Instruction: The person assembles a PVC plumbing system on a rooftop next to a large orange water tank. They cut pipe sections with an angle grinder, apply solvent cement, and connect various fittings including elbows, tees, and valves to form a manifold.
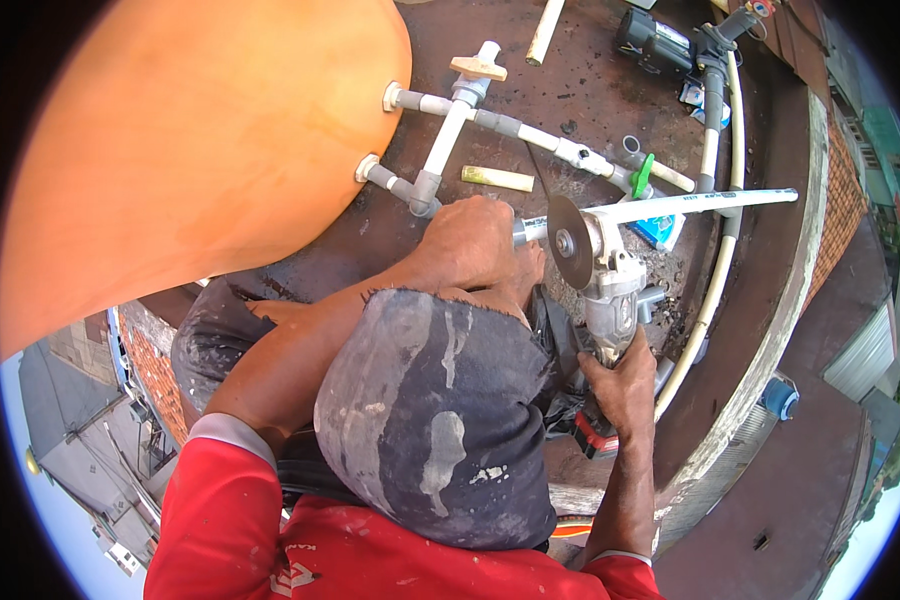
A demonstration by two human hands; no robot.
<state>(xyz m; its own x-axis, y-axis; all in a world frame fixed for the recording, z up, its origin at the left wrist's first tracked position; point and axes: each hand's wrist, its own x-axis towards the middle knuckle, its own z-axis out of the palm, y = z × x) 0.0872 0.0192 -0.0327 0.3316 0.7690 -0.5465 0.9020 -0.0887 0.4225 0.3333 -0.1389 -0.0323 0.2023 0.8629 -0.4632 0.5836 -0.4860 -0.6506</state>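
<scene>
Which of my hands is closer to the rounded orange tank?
Left: your left hand, at the left end of the white plastic pipe, is right of the rounded orange tank; your right hand, on the silver metal angle grinder, is farther right.

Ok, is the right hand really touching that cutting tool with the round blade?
Touching. The head view shows the right hand closed around the lower body of the cutting tool, with no gap between them.

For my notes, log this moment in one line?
left hand: gripping white pipe; right hand: holding angle grinder; disc: beside pipe, contact unclear
</scene>
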